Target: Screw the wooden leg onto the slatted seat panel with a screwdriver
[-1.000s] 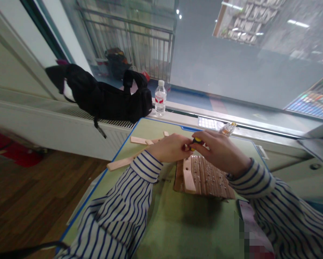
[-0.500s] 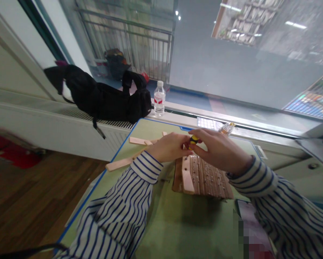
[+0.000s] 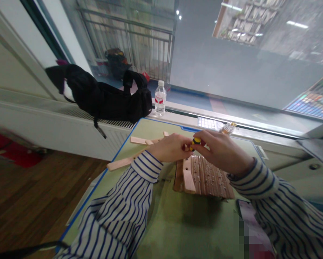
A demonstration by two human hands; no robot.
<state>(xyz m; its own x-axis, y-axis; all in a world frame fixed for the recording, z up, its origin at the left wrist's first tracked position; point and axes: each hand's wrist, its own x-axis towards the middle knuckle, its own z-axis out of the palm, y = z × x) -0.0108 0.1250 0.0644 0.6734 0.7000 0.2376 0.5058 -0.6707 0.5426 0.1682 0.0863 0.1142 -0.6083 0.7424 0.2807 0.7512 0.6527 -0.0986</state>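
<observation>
Between the fingertips of my right hand (image 3: 222, 149) is the yellow and black handle of what looks like a small screwdriver (image 3: 196, 141). My left hand (image 3: 172, 147) is closed in a pinch close to the tool's lower end; what its fingers hold is hidden. Below both hands sits a corrugated cardboard block (image 3: 210, 180) dotted with many small metal bits like screws. A pale wooden piece with a hole (image 3: 188, 180) lies along the block's left side. Left of my left hand, more flat wooden pieces (image 3: 121, 164) rest on the table, partly crossing one another.
The green table (image 3: 177, 230) has a blue edge. A phone-like object (image 3: 246, 208) lies beside my right forearm. Along the window sill are a water bottle (image 3: 160, 99), a black bag (image 3: 110, 97), a white grid-patterned item (image 3: 208, 123) and a crumpled clear packet (image 3: 228, 128).
The screwdriver handle has tilted and shifted slightly right, and more of it shows between my right fingers. My left hand stays nearly in place.
</observation>
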